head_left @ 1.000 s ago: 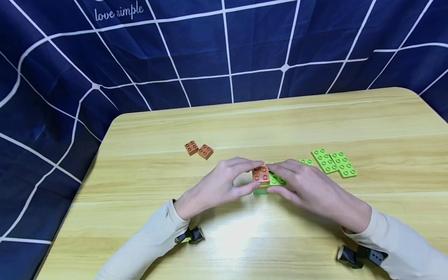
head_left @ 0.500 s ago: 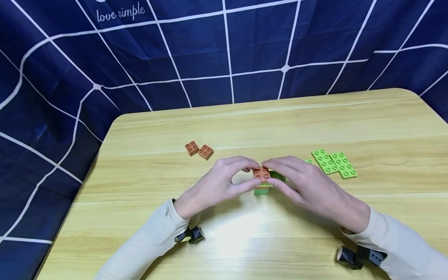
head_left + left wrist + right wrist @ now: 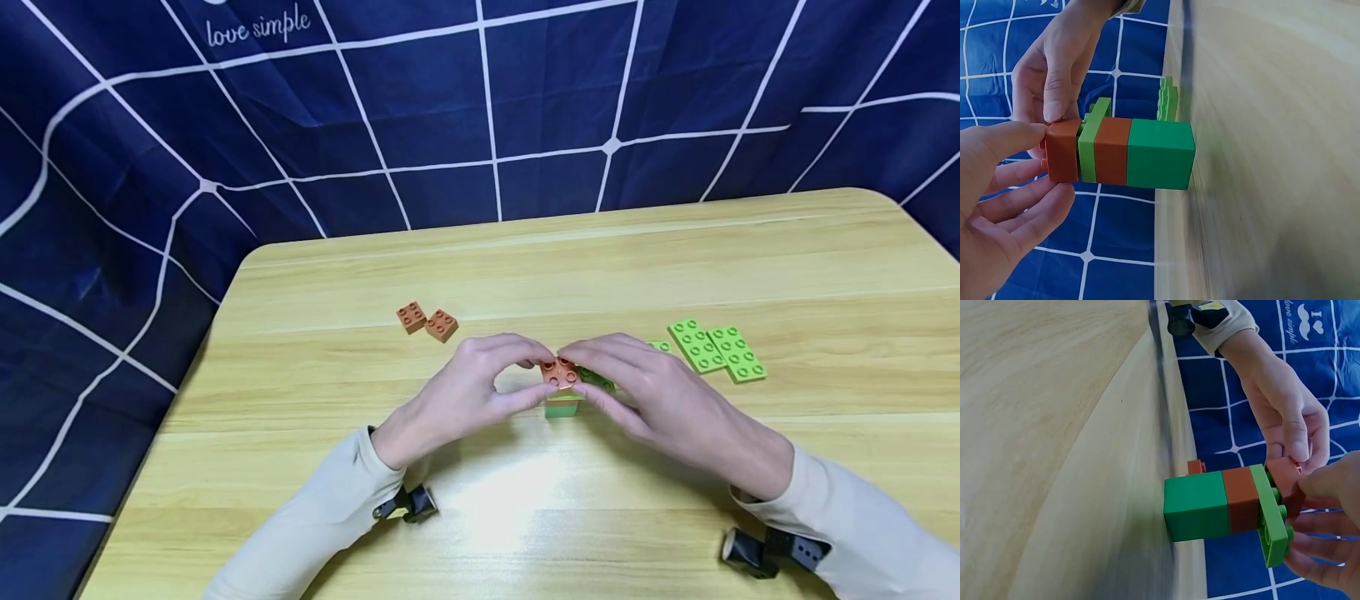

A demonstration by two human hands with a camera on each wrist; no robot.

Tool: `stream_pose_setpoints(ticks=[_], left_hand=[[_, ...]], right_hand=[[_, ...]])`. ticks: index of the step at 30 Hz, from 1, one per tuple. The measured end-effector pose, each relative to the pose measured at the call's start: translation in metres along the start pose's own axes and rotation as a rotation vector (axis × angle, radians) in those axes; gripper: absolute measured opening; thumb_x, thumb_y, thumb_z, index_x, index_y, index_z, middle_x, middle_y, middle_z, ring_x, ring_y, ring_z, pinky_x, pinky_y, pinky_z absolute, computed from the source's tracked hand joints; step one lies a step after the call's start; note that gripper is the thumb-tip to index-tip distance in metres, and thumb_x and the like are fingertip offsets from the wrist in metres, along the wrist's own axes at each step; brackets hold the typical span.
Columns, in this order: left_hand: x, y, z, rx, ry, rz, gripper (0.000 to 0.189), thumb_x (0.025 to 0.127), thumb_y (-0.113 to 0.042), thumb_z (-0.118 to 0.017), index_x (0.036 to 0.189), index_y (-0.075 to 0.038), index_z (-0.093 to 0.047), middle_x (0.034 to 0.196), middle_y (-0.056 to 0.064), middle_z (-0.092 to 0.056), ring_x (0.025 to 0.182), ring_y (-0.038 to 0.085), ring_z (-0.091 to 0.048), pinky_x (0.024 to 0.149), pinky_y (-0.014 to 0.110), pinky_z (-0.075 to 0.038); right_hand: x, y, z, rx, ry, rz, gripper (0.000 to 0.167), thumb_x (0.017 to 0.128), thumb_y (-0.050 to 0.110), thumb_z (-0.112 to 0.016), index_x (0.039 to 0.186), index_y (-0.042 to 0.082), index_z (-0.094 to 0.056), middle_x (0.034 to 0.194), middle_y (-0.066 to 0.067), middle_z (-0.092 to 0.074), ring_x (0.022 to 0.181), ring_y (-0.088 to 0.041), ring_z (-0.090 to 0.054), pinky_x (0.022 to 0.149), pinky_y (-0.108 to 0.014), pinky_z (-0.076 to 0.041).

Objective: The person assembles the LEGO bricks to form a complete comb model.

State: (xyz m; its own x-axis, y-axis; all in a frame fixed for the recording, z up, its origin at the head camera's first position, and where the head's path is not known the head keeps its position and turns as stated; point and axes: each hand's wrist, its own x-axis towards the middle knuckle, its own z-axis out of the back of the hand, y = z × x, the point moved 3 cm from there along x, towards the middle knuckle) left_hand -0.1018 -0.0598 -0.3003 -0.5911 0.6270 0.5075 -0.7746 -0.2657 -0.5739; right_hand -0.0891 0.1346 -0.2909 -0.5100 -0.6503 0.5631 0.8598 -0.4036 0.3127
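A small tower stands on the table. In the left wrist view its dark green block (image 3: 1160, 153) is lowest, followed by an orange-brown brick (image 3: 1112, 152), a light green plate (image 3: 1088, 153) and another orange-brown top brick (image 3: 1063, 150). My left hand (image 3: 480, 383) pinches the top brick from the left, thumb near and fingers far. From the right, my right hand (image 3: 667, 396) pinches the same brick. Some of the plate's studs (image 3: 1283, 511) show beside and under the top brick, which sits slightly tilted. The plate juts out to the right under my right hand.
Two orange-brown bricks (image 3: 441, 325) lie left of the tower, farther back. To the right lie light green plates (image 3: 735, 354), one partly hidden behind my right hand. A blue curtain (image 3: 420, 100) with white lines hangs behind the wooden table (image 3: 337, 517).
My right hand's fingertips have moved left, from beside the light green plate onto the top brick. My left hand has barely shifted. The loose bricks and plates lie as before.
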Motion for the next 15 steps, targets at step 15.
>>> stream_pose_setpoints(ticks=[15], left_hand=[[-0.0003,0.0006,-0.0010,0.020,0.004,-0.029,0.026,0.084,-0.009,-0.074,0.106,0.003,-0.068,0.103,0.013,-0.071,0.097,0.018,-0.067,0.092,0.014,-0.048]], right_hand=[[0.0009,0.0018,-0.0011,-0.005,-0.016,0.006,0.045,0.102,0.038,-0.044,0.116,0.002,-0.065,0.109,-0.007,-0.068,0.099,-0.022,-0.065,0.084,-0.039,-0.056]])
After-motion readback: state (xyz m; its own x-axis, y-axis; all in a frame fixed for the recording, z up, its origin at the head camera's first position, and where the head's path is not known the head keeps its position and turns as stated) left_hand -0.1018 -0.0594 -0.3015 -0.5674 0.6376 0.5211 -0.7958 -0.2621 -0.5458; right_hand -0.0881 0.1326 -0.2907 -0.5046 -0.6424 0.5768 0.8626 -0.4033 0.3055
